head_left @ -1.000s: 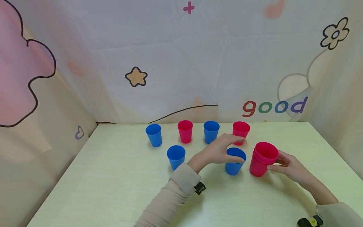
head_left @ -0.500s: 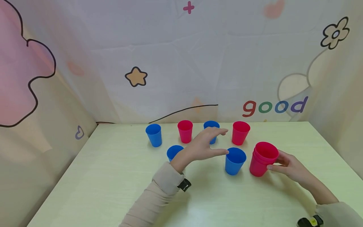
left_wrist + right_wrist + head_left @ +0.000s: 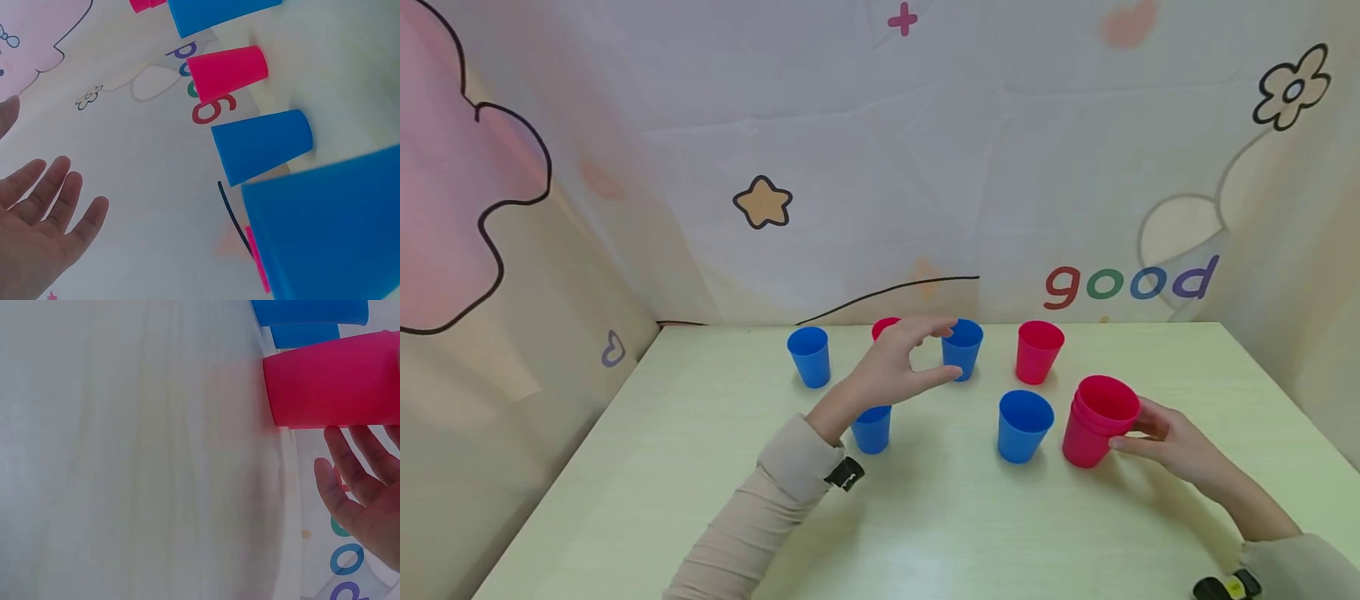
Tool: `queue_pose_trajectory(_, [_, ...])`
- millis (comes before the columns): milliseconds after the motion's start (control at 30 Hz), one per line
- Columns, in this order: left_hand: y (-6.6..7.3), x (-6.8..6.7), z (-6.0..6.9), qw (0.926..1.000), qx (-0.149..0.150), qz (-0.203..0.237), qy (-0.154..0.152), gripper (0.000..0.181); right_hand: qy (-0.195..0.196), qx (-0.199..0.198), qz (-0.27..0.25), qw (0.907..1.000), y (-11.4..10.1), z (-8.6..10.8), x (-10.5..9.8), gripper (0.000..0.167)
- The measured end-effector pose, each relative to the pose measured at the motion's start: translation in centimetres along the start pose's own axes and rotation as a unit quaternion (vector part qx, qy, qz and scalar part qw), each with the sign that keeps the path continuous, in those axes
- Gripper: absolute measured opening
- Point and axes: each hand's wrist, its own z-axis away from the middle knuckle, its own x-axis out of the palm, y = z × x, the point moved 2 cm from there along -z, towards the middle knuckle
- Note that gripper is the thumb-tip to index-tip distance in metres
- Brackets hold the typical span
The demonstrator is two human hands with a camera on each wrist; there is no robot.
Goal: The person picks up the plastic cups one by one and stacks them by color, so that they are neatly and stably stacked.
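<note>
Two nested red cups [image 3: 1090, 433] stand at the right of the table, held by my right hand [image 3: 1180, 450] with the thumb in front and fingers behind. Those fingers lie along the red side in the right wrist view. My left hand [image 3: 880, 367] hovers empty, thumb and fingers spread apart. It partly covers a front blue cup [image 3: 872, 432] and a back red cup [image 3: 883, 326]; its fingertips overlap the back blue cup [image 3: 964, 352], contact unclear. In the left wrist view the left hand [image 3: 44, 231] is away from the large near blue cup [image 3: 331, 231].
Another blue cup [image 3: 1024, 429] stands just left of the red stack. Behind it is a single red cup [image 3: 1039, 354]. A blue cup [image 3: 810, 358] stands at the back left of the pale table [image 3: 647, 492]. A printed cloth [image 3: 850, 167] hangs behind.
My left hand has moved left, away from the front right blue cup and back red cup, and is empty throughout. The right hand and the red stack have stayed in place.
</note>
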Motion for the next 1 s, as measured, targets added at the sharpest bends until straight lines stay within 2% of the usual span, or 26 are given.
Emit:
queue_pose_trajectory(133, [-0.4,-1.0,0.0,0.9999,-0.011,-0.009,0.003,0.056,0.001,-0.002,0.0,1.0,-0.1,0.1,0.0,0.055])
queue_pose_trajectory(233, [-1.2,-1.7,-0.1,0.9995,-0.032,-0.007,0.001,0.058,0.002,0.001,0.0,1.0,-0.1,0.1,0.1,0.056])
queue_pose_trajectory(433, [-3.2,-2.7,-0.6,0.9968,-0.079,0.009,0.005,0.059,0.002,0.011,0.002,0.9999,0.0,0.1,0.0,0.058])
queue_pose_trajectory(600, [-4.9,-2.9,-1.0,0.9958,-0.091,-0.007,0.008,0.057,0.002,0.011,0.0,0.9999,0.0,0.1,0.0,0.057])
queue_pose_trajectory(800, [-7.1,-2.8,-1.7,0.9936,-0.112,0.001,-0.015,0.063,0.0,-0.009,-0.009,0.9999,0.1,0.2,-0.1,0.053])
queue_pose_trajectory(1000, [-8.6,-3.0,-2.4,0.9889,-0.143,0.0,-0.041,0.071,0.003,-0.027,-0.015,0.9995,0.2,0.1,-0.1,0.053])
